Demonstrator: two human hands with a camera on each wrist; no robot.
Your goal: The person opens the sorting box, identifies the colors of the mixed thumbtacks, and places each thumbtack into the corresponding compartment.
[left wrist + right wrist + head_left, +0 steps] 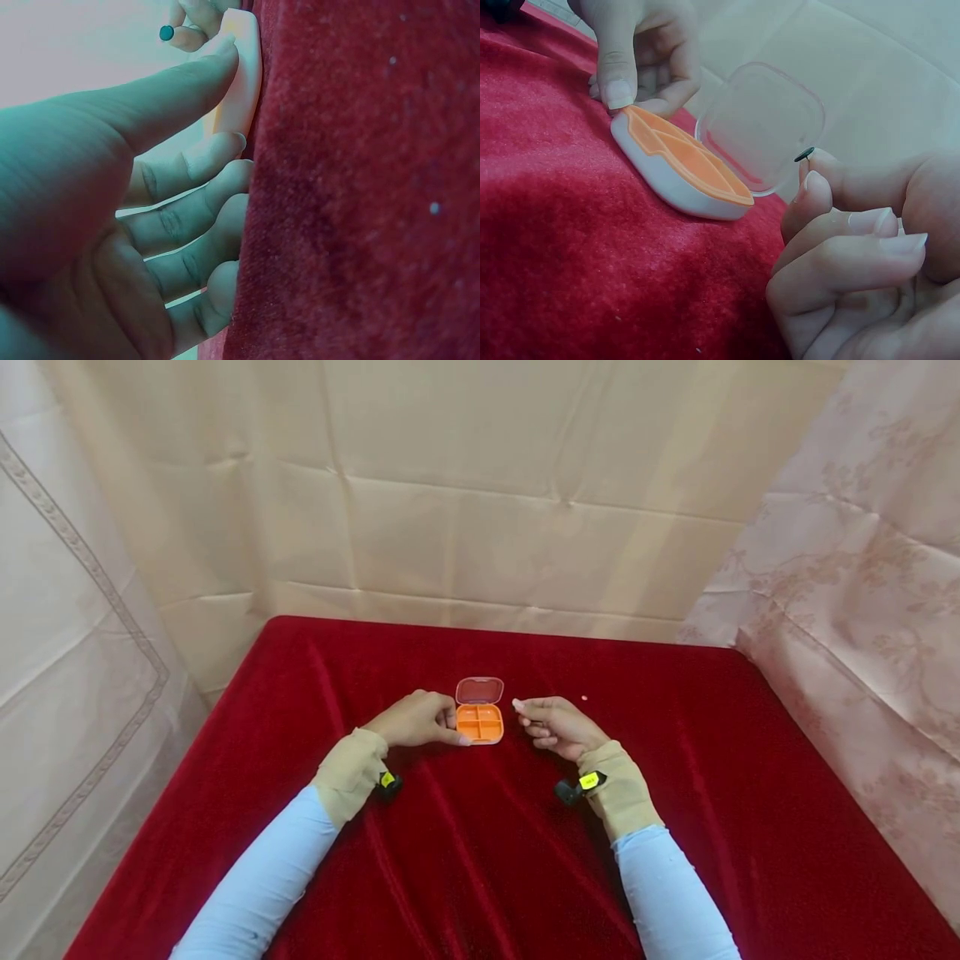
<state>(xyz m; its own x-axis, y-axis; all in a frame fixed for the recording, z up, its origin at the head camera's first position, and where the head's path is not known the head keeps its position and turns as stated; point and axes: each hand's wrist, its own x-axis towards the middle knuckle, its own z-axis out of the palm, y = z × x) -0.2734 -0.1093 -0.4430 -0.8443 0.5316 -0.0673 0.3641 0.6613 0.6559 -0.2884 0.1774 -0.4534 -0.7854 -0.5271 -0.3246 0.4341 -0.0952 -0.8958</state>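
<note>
An orange and white pill box, divided into four-way compartments, lies on the red cloth with its clear lid raised at the back. My left hand holds the box by its left side, thumb on the near left corner. To the right of the box, apart from it, my right hand pinches a small dark thumbtack between thumb and index finger. The tack's flat round head points up and its thin pin shows just below. In the right wrist view the compartments that show hold nothing visible.
A tiny pinkish piece lies on the red cloth beyond the right hand; its kind is too small to tell. A beige curtain hangs behind the table, with pale drapes at both sides.
</note>
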